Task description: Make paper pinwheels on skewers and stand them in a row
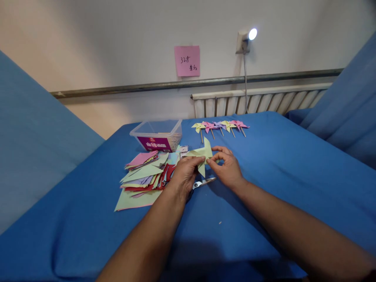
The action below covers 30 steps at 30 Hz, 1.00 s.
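A light green paper pinwheel (207, 152), its corners folded in toward the middle, is held up between my two hands above the table. My left hand (188, 172) grips it from the left, thumb pressed near the center. From the right, my right hand (227, 166) pinches it with thumb and forefinger close to the middle. Whether a pin is between those fingertips I cannot make out. Below the pinwheel lie scissors (204, 182), blades pointing right, handles partly hidden by my left hand and wrist.
Left of my hands, colored paper sheets (143, 172) lie in a loose pile. Behind them stands a clear plastic box (158, 135) with a purple label. Several finished pinwheels on sticks (220, 126) lie in a row at the back of the blue-covered table (279, 156). A small printed box (184, 149) sits beside the plastic box.
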Each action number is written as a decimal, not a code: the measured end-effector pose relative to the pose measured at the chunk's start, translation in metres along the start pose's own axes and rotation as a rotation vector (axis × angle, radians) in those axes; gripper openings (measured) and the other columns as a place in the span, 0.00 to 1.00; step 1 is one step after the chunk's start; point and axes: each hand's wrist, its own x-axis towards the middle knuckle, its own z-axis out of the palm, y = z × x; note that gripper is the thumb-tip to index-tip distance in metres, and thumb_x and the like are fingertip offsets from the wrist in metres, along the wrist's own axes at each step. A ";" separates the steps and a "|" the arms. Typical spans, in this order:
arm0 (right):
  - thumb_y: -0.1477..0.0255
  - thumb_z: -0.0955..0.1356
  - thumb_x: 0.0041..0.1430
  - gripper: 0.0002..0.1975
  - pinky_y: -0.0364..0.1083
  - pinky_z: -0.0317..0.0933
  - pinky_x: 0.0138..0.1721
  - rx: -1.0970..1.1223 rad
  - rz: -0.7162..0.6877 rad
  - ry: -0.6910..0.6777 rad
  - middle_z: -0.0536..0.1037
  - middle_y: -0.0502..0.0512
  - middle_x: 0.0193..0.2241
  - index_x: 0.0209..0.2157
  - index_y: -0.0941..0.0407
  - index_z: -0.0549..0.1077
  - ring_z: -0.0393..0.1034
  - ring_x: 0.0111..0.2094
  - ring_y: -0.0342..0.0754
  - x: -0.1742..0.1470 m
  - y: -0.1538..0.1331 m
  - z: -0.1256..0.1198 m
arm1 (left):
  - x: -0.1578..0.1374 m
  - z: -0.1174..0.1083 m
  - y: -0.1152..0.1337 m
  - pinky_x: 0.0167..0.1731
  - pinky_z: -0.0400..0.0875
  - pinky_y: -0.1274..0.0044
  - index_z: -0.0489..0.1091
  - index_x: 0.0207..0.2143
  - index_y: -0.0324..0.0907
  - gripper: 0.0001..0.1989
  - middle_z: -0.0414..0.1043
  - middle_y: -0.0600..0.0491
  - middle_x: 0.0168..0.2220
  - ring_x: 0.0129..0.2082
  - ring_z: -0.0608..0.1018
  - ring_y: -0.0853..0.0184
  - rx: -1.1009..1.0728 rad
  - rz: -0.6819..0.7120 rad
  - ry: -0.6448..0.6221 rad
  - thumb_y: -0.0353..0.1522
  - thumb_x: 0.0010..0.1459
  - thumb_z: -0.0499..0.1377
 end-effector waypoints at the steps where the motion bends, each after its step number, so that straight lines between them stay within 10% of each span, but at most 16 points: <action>1: 0.67 0.70 0.50 0.08 0.53 0.55 0.52 0.004 0.006 0.002 0.74 0.56 0.42 0.20 0.53 0.73 0.66 0.46 0.52 0.000 0.000 0.000 | 0.000 0.000 0.000 0.24 0.66 0.78 0.70 0.19 0.35 0.10 0.71 0.52 0.19 0.21 0.72 0.70 0.004 0.004 0.004 0.26 0.33 0.68; 30: 0.62 0.72 0.47 0.11 0.53 0.59 0.49 0.171 0.164 -0.035 0.77 0.53 0.35 0.18 0.53 0.74 0.70 0.39 0.51 0.004 0.006 0.001 | 0.008 -0.005 -0.005 0.25 0.65 0.77 0.66 0.18 0.37 0.14 0.69 0.54 0.19 0.21 0.72 0.70 0.095 0.025 0.021 0.29 0.32 0.70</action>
